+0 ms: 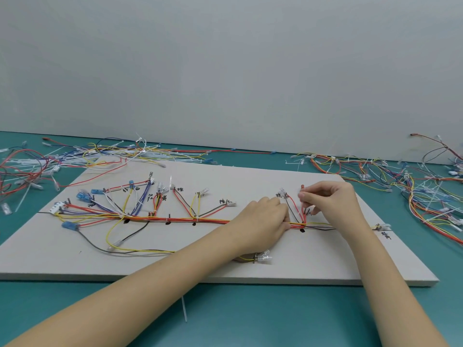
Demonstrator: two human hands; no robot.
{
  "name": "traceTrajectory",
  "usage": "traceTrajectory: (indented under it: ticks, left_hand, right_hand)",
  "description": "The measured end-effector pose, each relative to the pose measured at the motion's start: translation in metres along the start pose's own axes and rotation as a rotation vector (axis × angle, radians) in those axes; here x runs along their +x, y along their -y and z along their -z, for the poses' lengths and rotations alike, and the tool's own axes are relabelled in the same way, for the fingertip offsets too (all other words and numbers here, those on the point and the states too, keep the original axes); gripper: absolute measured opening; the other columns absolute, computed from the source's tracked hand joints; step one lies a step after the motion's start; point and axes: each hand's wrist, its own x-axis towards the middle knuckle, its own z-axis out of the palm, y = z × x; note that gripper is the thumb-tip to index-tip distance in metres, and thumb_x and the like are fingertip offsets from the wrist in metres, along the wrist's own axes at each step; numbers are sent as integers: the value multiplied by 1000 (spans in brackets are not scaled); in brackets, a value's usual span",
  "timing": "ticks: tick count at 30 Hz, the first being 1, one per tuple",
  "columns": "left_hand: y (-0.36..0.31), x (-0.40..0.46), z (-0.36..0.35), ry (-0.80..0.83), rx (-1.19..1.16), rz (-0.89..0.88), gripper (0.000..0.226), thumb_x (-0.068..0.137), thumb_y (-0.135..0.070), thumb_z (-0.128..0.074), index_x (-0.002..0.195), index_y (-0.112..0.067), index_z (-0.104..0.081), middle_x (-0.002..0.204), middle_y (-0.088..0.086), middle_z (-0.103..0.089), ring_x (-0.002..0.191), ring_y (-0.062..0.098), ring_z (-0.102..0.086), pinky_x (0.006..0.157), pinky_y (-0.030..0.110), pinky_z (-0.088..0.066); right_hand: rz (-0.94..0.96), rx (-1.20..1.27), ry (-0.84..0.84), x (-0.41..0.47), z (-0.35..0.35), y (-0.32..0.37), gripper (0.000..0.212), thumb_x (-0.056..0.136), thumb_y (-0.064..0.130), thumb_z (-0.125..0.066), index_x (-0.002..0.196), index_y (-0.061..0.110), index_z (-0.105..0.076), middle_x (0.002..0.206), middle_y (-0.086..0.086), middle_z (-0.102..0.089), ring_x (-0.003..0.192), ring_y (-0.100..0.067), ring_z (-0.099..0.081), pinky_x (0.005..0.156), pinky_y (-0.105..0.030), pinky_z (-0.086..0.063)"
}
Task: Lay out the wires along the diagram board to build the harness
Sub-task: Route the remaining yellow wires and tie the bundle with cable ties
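Head view: left hand [265, 216] gripping wire bundle [175, 219], right hand [330, 199] pinching red wire [303, 211]

Colours on the bench
Red, yellow, blue wires [175, 219] cross a pale grey board [250, 269]; the table [250, 316] is teal.

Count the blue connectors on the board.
4: one at the top by the red branch, two at upper left, one at lower left. The hands may hide others.
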Motion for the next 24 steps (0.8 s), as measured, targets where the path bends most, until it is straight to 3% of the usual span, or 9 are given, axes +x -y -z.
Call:
traceTrajectory:
  ticks: [5, 8, 10, 13, 17, 19, 21, 24]
  left_hand:
    - [2, 0, -3, 0, -34, 7, 21, 101, -33, -43, 108, -15, -53, 112, 5, -52, 104, 24, -45, 87, 37, -36]
    - [4, 0, -3, -28, -119, -16, 17, 98, -29, -50, 103, -15, -57, 105, 3, -53, 100, 23, -48, 87, 37, -40]
    - [5, -1, 0, -67, -248, -14, 11, 94, -24, -59, 98, -15, -63, 95, -2, -52, 92, 18, -49, 85, 34, -42]
    - [2, 2, 5, -115, -289, -16, 11, 87, -19, -66, 97, -22, -68, 89, -9, -48, 87, 12, -45, 81, 33, -41]
    - [-8, 13, 13, 15, -236, -59, 18, 81, -11, -64, 91, -19, -77, 86, -5, -60, 81, 14, -51, 73, 28, -42]
    - [-12, 16, 16, 43, -223, -58, 13, 77, -24, -74, 87, -18, -77, 75, -11, -58, 75, 12, -52, 65, 25, -40]
    - [-15, 18, 17, 45, -192, -59, 28, 71, -42, -80, 83, -18, -75, 68, -17, -51, 71, 9, -51, 61, 24, -38]
    - [-23, 21, 16, 26, -122, -95, 39, 67, -50, -82, 76, -15, -68, 69, -10, -59, 70, 14, -53, 63, 28, -43]
  right_hand:
    - [-29, -26, 155, -5, 0, 2, 14, 72, -6, -78, 70, 7, -75, 64, -7, -73, 57, -6, -65, 59, -10, -49]
    - [-78, -33, 205, -6, 0, 4, 12, 72, -4, -79, 73, 7, -74, 61, -12, -70, 50, -5, -61, 51, -9, -44]
    - [-109, -73, 212, -7, 2, 6, 15, 74, 2, -80, 82, 12, -72, 55, -8, -68, 44, 3, -54, 46, -4, -36]
    - [-110, -71, 208, -9, 2, 9, 19, 79, 1, -76, 94, 10, -68, 50, -6, -66, 39, 2, -51, 43, -3, -34]
    - [-115, -83, 205, -12, -1, 12, 4, 84, -3, -69, 87, -2, -69, 45, 0, -62, 34, -1, -49, 38, -8, -34]
    - [-124, -109, 199, -13, -2, 13, 4, 84, -3, -67, 84, 0, -69, 45, 0, -61, 35, -1, -50, 38, -9, -35]
    - [-135, -126, 196, -13, -1, 15, 8, 83, -6, -65, 82, 1, -69, 47, -4, -63, 37, -4, -53, 38, -10, -37]
    - [-140, -165, 197, -14, -1, 16, 18, 79, -11, -57, 80, 3, -69, 50, -8, -64, 36, -5, -51, 38, -10, -35]
